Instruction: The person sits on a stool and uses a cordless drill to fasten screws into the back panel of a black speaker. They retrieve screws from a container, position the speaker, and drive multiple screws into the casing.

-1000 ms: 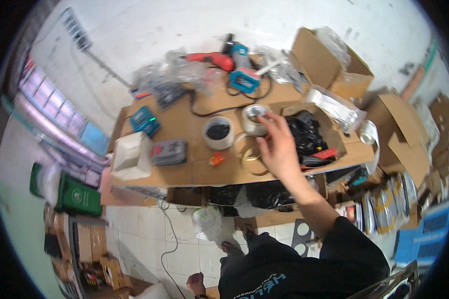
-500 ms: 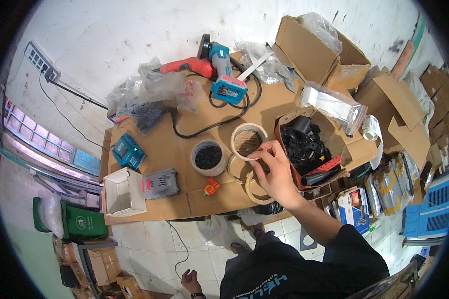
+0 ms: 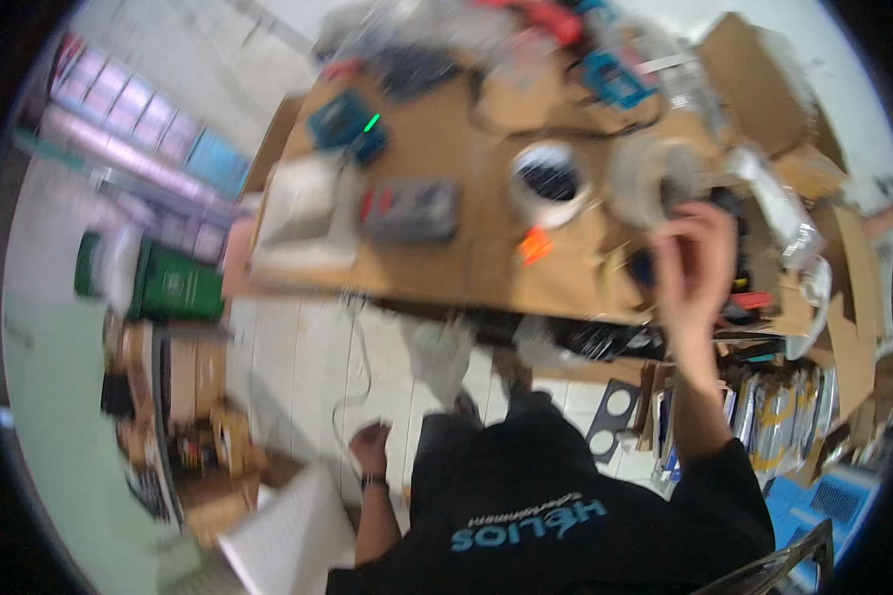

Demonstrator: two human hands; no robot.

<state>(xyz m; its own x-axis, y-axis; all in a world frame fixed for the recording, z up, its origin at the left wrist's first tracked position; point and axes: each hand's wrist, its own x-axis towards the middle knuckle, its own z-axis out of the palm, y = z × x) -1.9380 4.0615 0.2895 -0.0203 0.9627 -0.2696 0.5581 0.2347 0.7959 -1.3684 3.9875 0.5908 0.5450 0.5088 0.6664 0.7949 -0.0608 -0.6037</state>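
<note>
On the counter's (image 3: 437, 268) right side, the right hand (image 3: 693, 260) is gripping a pale tape roll (image 3: 650, 178), fingers (image 3: 677, 226) curled around its rim. Brown cardboard boxes (image 3: 764, 89) are standing behind; a white-rimmed roll (image 3: 549, 181) is lying just beside. The left hand (image 3: 370, 448) is hanging low, its closure blurred.

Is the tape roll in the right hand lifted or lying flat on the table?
Lifted: the right hand holds the tape roll tilted above the table.

Bright, heavy motion blur, fisheye-bent edges
</note>
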